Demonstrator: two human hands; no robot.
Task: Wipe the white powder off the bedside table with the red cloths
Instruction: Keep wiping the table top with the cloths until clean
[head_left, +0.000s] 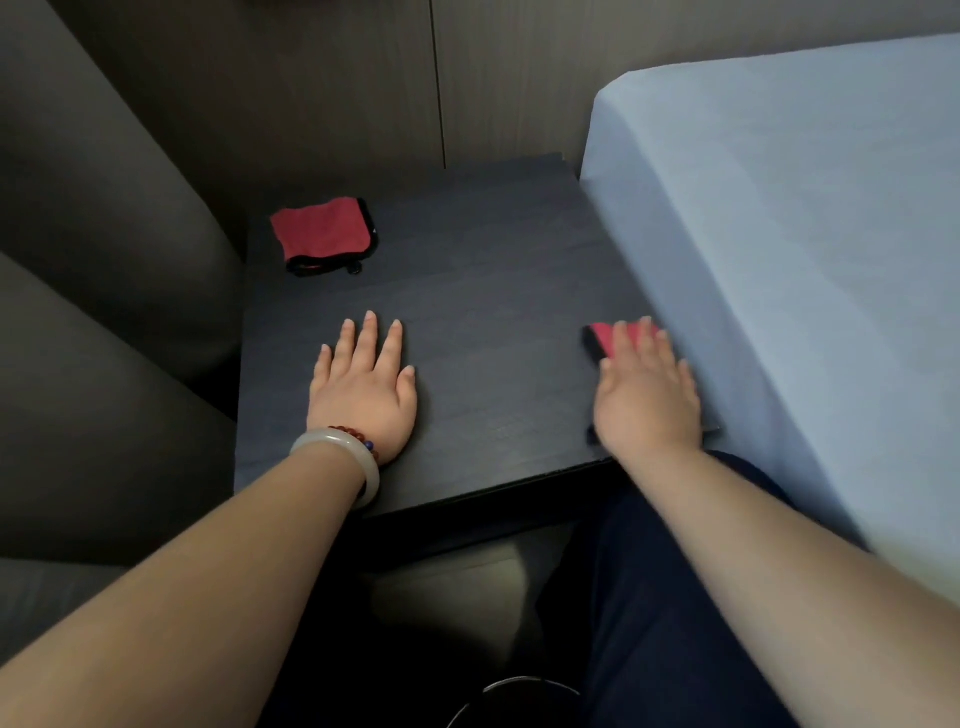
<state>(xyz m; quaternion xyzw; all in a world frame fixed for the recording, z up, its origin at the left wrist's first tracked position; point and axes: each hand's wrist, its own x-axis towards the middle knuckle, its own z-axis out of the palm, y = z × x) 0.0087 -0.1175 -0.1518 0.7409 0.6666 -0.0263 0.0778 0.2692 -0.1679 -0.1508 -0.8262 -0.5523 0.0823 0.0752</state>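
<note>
The dark bedside table (483, 270) fills the middle of the view; I see no white powder on its top. One red cloth with black trim (322, 234) lies folded at the table's far left corner, touched by neither hand. My left hand (363, 389) rests flat on the tabletop, fingers apart, holding nothing. My right hand (647, 395) presses flat on a second red cloth (605, 338) at the table's right edge beside the bed; only the cloth's far left corner shows past my fingers. The right hand looks blurred.
A bed with a pale blue sheet (805, 234) borders the table on the right. A dark upholstered seat (104, 312) stands to the left. A wood-panelled wall (363, 78) rises behind. My dark trouser leg (649, 597) is below the table's front edge.
</note>
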